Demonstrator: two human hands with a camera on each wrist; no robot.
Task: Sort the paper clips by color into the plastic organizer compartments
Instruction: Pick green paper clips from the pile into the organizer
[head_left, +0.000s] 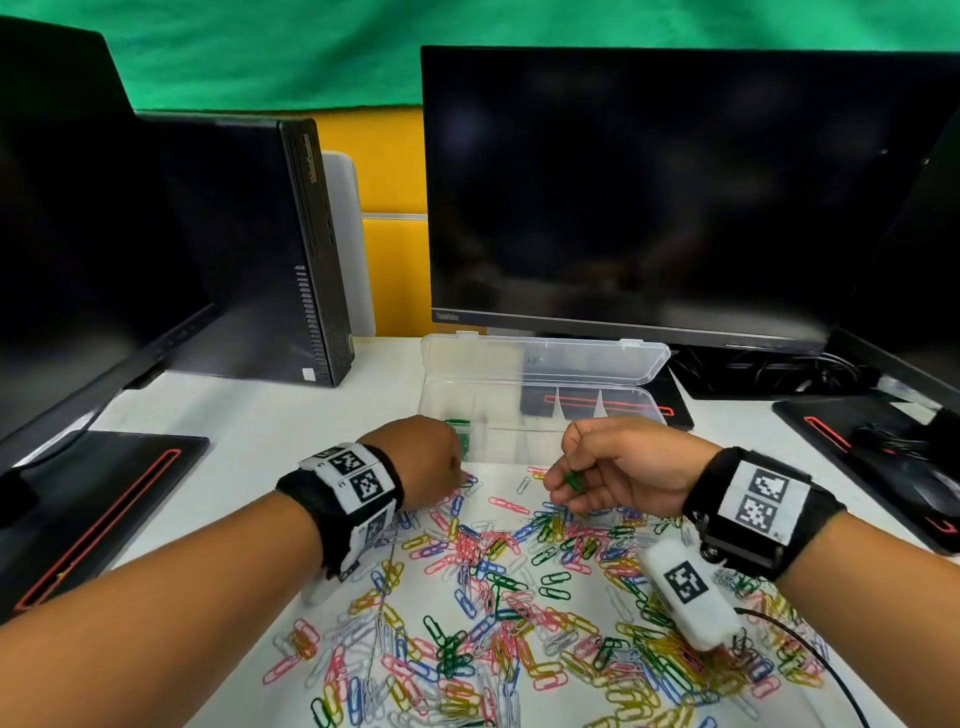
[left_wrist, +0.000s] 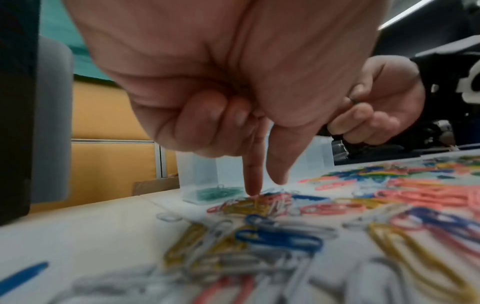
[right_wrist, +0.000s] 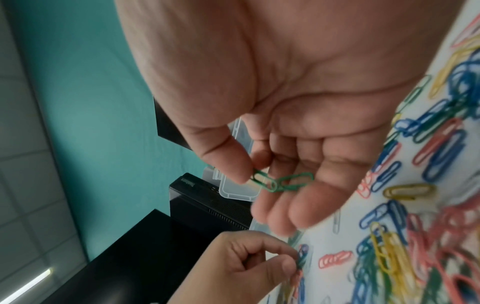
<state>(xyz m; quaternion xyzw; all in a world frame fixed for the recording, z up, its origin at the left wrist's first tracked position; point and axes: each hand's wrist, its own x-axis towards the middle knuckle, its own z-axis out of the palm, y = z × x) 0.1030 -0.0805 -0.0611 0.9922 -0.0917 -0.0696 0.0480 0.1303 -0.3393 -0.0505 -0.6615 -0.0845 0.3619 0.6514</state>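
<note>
A heap of coloured paper clips (head_left: 519, 582) covers the white table in front of me. Behind it stands the clear plastic organizer (head_left: 597, 364) with its lid open; green clips (head_left: 458, 434) lie in its leftmost compartment. My left hand (head_left: 465, 480) reaches down at the heap's far left edge. Its index finger (left_wrist: 253, 185) touches the clips and the thumb sits close beside it. In the right wrist view they pinch a dark green clip (right_wrist: 301, 258). My right hand (head_left: 569, 475) hovers above the heap, its thumb and index finger pinching two linked green clips (right_wrist: 281, 182).
A white tagged device (head_left: 685, 592) with a black cable lies on the clips at the right. A dark monitor (head_left: 649, 197) stands right behind the organizer, a black PC tower (head_left: 306, 249) at the left. Black monitor bases with red lines flank the table.
</note>
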